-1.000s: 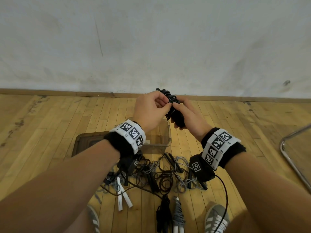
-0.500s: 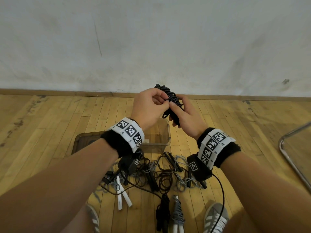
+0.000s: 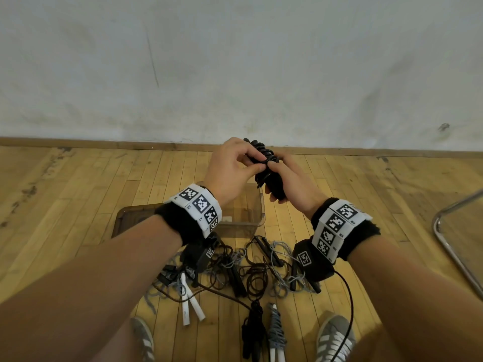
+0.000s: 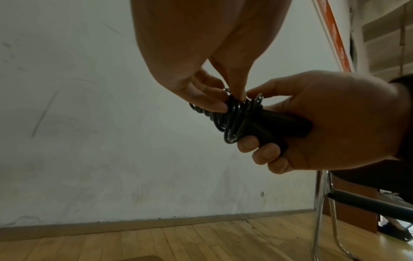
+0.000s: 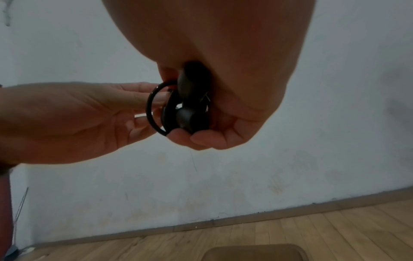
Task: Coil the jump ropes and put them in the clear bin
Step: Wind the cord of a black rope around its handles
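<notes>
Barely any shift since a second ago: both hands sit a touch nearer together, fingertips now meeting on top of the bundle. Right hand (image 3: 292,189) curls round the black jump rope (image 3: 266,171), clamping its two handles side by side so the wraps can't spring loose. Left hand (image 3: 232,173) pinches the last loop of cord at the bundle's top, probably tucking the end under. All of this hovers just above the far right corner of the clear bin (image 3: 251,218), handy for the drop. Nearer on the floor, a tangled pile of ropes (image 3: 251,273) waits uncoiled. Whether the cord's end is already tucked is hidden by fingers; the bin's left side is blocked by the left forearm, and what it holds I can't tell.
</notes>
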The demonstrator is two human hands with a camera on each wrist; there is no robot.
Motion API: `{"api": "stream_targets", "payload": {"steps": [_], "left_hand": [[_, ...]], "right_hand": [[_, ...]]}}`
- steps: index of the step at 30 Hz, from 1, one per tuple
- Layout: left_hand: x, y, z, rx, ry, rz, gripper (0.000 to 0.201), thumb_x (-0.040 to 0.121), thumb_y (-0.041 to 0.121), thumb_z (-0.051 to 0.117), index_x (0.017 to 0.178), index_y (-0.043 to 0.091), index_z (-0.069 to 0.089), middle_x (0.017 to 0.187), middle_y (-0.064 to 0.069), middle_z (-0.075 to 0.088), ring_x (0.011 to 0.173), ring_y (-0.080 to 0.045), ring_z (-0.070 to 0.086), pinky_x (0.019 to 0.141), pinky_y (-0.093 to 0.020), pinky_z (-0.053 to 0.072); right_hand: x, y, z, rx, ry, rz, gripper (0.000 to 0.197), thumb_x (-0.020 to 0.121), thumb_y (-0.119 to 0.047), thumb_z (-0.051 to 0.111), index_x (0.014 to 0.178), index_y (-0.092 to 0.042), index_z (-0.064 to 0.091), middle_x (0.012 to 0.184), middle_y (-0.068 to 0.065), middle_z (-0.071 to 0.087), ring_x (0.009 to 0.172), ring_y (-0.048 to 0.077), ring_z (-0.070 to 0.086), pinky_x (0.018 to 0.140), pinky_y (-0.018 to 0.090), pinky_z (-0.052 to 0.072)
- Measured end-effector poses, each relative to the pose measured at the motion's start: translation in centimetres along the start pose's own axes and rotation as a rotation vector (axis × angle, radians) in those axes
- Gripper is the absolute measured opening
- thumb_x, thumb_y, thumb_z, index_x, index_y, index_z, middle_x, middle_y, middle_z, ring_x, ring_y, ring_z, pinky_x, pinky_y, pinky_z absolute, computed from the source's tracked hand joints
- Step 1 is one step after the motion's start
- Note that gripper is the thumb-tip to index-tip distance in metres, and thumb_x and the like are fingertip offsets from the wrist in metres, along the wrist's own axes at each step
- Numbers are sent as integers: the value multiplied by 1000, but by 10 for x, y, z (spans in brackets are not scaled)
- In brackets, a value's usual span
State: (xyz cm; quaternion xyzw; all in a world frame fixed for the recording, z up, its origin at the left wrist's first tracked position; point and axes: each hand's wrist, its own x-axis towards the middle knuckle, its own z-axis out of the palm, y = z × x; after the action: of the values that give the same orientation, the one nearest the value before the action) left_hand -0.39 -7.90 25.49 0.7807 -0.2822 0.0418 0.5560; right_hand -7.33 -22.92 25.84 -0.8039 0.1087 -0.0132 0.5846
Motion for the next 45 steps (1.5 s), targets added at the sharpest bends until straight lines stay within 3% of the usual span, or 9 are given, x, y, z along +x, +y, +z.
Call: {"api": "stream_targets", "payload": {"steps": [6, 13, 16, 21, 29, 35, 41, 43, 45], "left_hand": [[-7, 3, 8, 14, 87, 89, 14, 87, 0, 73, 92, 12, 68, 108, 9, 68, 78, -12, 62, 69, -15, 52], [-4, 1, 6, 113, -32, 90, 12, 92, 3, 67, 94, 15, 65, 107, 16, 71, 67, -2, 62, 63, -19, 53], [0, 4, 3, 122, -34, 100, 10, 92, 6, 70, 95, 14, 66, 106, 18, 69, 75, -2, 62, 66, -15, 50], [2, 7, 1, 270, -96, 187, 22, 91, 7, 70, 97, 19, 52, 98, 1, 61, 78, -18, 62, 71, -36, 55], [6, 7, -3, 125, 13, 87, 21, 90, 16, 76, 99, 20, 58, 67, 11, 51, 58, -5, 49, 61, -18, 47], [5, 7, -15, 172, -64, 88, 16, 91, 27, 76, 105, 26, 67, 83, 5, 66, 75, -6, 60, 69, -14, 48], [9, 2, -18, 240, -181, 12, 20, 88, 34, 78, 92, 19, 65, 111, 8, 57, 96, -2, 63, 78, -8, 41], [10, -2, -17, 276, -237, -14, 21, 91, 34, 75, 88, 17, 63, 111, 3, 61, 98, -11, 63, 83, -18, 46], [8, -4, -17, 259, -293, -55, 25, 97, 34, 67, 83, 14, 60, 104, -2, 68, 97, -17, 66, 88, -35, 55]], "right_hand": [[-3, -6, 4, -3, -29, -13, 27, 108, -33, 34, 133, -25, 41, 89, 10, 67, 63, 18, 62, 52, 30, 42], [-3, -5, 1, -54, -31, -23, 25, 109, -30, 36, 131, -19, 42, 95, 12, 65, 59, 11, 62, 47, 22, 43], [-2, -7, -2, -26, 11, -47, 26, 108, -26, 39, 131, -16, 45, 91, 11, 65, 56, 9, 60, 45, 19, 42], [2, 0, -2, -21, 52, -110, 27, 105, -25, 46, 131, -18, 46, 99, 12, 67, 74, 18, 62, 60, 34, 50], [3, -2, -7, 7, 69, -164, 30, 108, -29, 48, 135, -21, 39, 91, 6, 63, 66, 11, 57, 56, 23, 46], [-2, -4, -15, 37, 49, -148, 33, 108, -25, 45, 139, -15, 38, 88, 9, 62, 63, 13, 56, 48, 17, 42], [2, 8, -15, -36, 58, -155, 42, 104, -40, 51, 139, -20, 40, 87, 8, 66, 63, 14, 58, 54, 23, 46], [4, 14, -12, -101, 66, -166, 56, 93, -58, 52, 139, -29, 39, 90, 5, 69, 67, 16, 61, 62, 36, 52], [4, 20, -10, -145, 59, -194, 57, 93, -59, 49, 142, -31, 36, 91, 4, 69, 68, 13, 62, 64, 35, 51]]}}
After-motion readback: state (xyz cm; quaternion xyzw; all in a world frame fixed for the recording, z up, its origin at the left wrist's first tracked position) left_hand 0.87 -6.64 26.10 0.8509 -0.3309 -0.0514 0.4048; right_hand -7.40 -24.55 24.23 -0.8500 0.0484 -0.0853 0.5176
